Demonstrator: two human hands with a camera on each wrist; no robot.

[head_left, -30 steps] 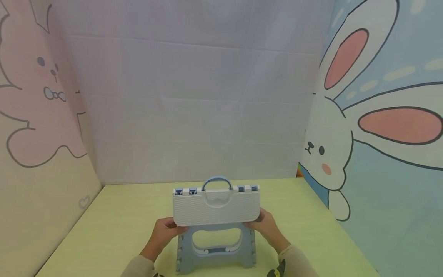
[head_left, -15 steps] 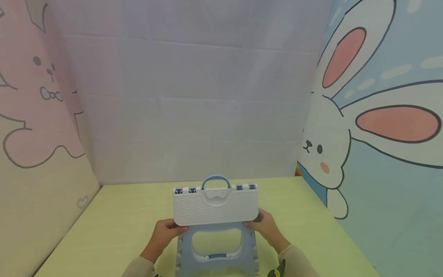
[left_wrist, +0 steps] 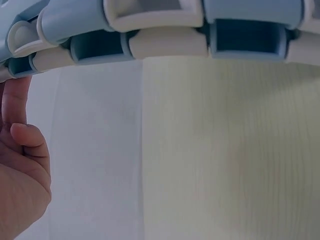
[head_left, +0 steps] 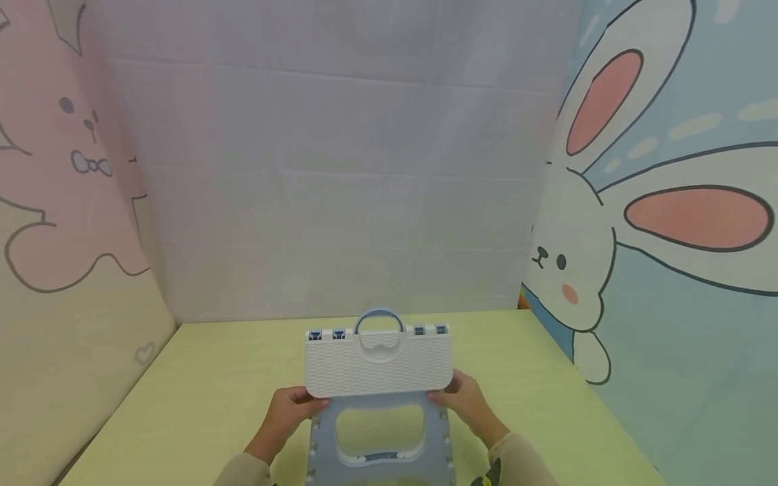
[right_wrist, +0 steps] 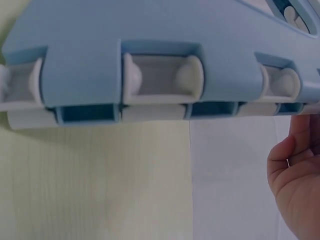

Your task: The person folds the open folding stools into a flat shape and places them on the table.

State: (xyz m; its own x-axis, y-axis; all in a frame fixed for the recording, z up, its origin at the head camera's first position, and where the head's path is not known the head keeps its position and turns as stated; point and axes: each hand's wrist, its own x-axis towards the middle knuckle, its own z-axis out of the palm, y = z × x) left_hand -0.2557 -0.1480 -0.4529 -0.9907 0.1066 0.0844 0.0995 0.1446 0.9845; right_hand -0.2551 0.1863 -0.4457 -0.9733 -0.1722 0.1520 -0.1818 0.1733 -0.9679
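Note:
A folding step stool, white and blue, stands at the lower middle of the head view. Its white woven-textured panel (head_left: 379,371) has a blue carry handle (head_left: 378,317) on top, and below it a blue leg panel (head_left: 322,432) with a large oval opening runs off the bottom edge. My left hand (head_left: 287,410) grips the stool at the left, thumb in front under the white panel; my right hand (head_left: 468,403) holds the opposite side likewise. Both wrist views show the stool's hinged blue edge (left_wrist: 255,11) with white joints, the left fingers (left_wrist: 17,100) and right fingers (right_wrist: 300,135) reaching its far end.
A pale yellow-green tabletop (head_left: 231,364) lies under the stool. Behind it hangs a plain white cloth backdrop (head_left: 352,202). Side walls with printed rabbits, a pink one (head_left: 67,189) at left and a white one (head_left: 574,250) at right, enclose the table.
The stool's blue leg panel has swung nearer to me, and its feet have left the bottom of the head view. Both hands keep their grip at the sides. The head view has shifted slightly.

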